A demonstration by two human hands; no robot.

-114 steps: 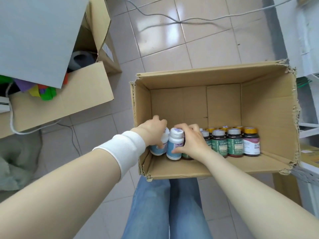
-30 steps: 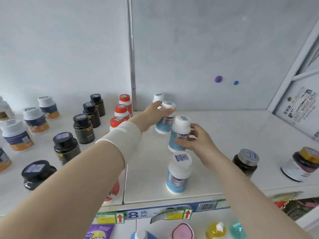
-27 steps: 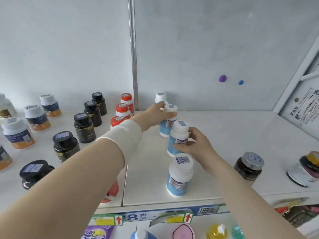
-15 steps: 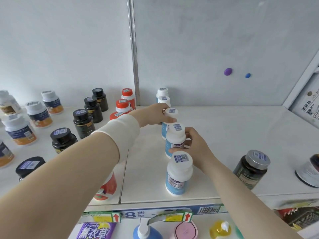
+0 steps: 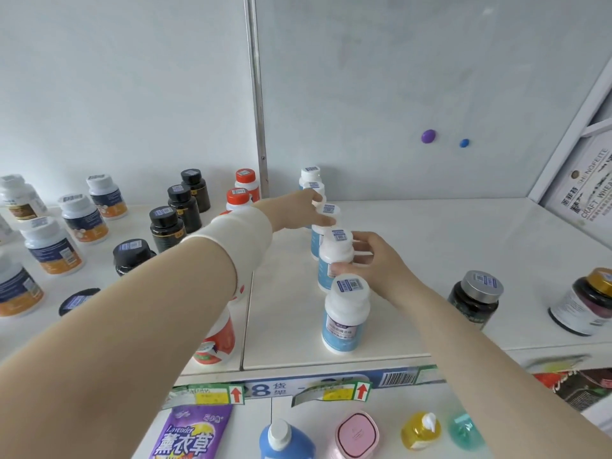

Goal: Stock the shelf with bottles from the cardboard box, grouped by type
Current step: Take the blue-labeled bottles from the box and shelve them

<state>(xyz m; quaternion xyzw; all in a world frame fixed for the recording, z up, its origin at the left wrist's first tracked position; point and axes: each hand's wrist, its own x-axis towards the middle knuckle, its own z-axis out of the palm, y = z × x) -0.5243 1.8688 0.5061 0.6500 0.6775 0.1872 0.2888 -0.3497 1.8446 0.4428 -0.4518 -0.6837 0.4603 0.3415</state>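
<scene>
Centrally, a white shelf [image 5: 463, 246] fills the view, with black-capped bottles [image 5: 165, 223] grouped toward 9 o'clock and a silver-capped dark jar [image 5: 473, 303] at 3 o'clock. The left hand [image 5: 294, 210] reaches toward 12 o'clock, fingertips pinching the cap of a blue-label bottle [image 5: 328, 213]. The right hand [image 5: 377, 263] curls thumb and fingers round a second matching bottle [image 5: 332, 256] just nearer. Both line up single file with like bottles, probably to group that type together. The cardboard box is out of view.

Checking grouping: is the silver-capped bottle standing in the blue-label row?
No, the silver-capped bottle stands apart, right of the blue-label row.
</scene>
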